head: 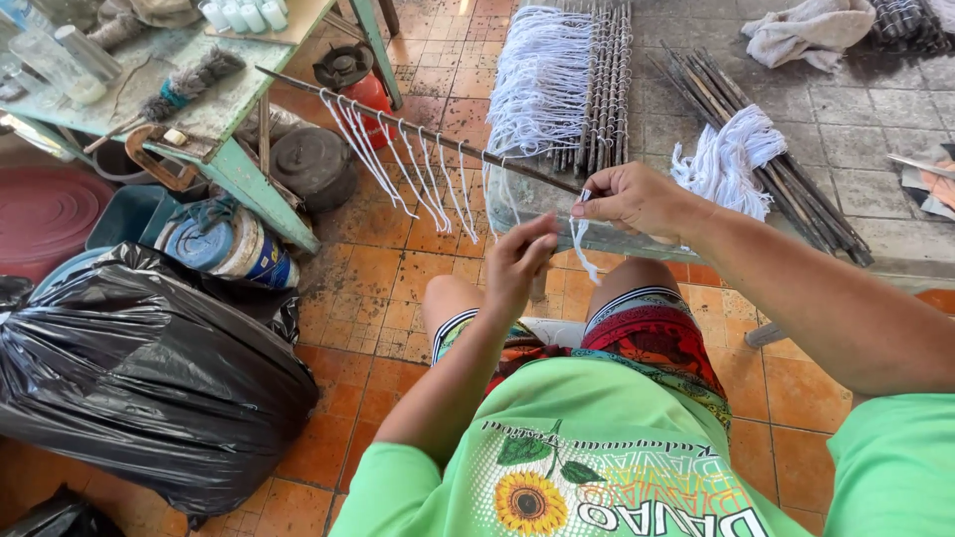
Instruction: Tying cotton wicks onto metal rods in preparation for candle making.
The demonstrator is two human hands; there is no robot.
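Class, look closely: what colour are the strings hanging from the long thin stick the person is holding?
White. The strings hang in a row from the dark stick, best seen in the head view.

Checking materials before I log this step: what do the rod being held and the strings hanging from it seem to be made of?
The rod looks like thin dark wood or a plant rib, matte and slightly uneven, though metal can't be ruled out. The strings look like soft white cotton-like twine, limp with frayed ends. The right hand holds the rod; the left hand pinches one string.
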